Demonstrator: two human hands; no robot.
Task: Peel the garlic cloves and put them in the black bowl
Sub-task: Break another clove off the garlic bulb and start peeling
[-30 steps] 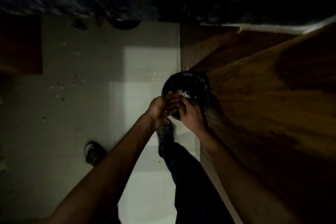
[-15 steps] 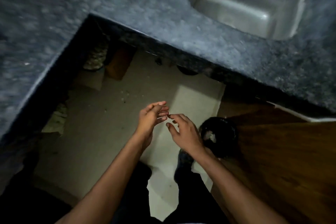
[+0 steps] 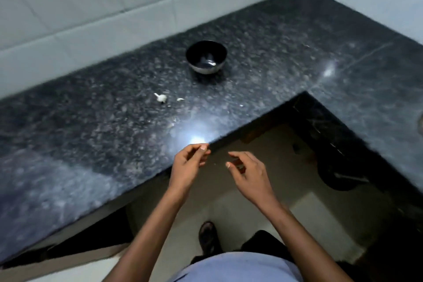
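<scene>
Black bowl [image 3: 206, 57] stood upright on the dark speckled granite counter [image 3: 91, 126], close to the white tiled wall [image 3: 68, 18]. Inside the bowl: one small pale piece, probably a peeled garlic clove [image 3: 212, 64], lying at the bottom toward the right side; otherwise glossy dark interior with a pale outer wall showing at the base. Nearer than the bowl and a little to its left, on the bare counter: a garlic piece with papery skin [image 3: 162, 98], and just right of it a single smaller clove [image 3: 180, 99], the two apart from each other and well apart from the bowl. A few pale skin flakes [image 3: 172, 124] scattered nearer still, beside a bright glare on the stone.

Nearer than the bowl, past the counter's front edge: left hand [image 3: 188, 165] with fingers curled and thumb against fingertips as if pinching, though anything held too small to tell. Right hand [image 3: 248, 173] just beside it, not touching, fingers loosely bent and spread, holding nothing visible. Below the hands, a shoe [image 3: 207, 233] on the pale floor [image 3: 240, 213].
</scene>
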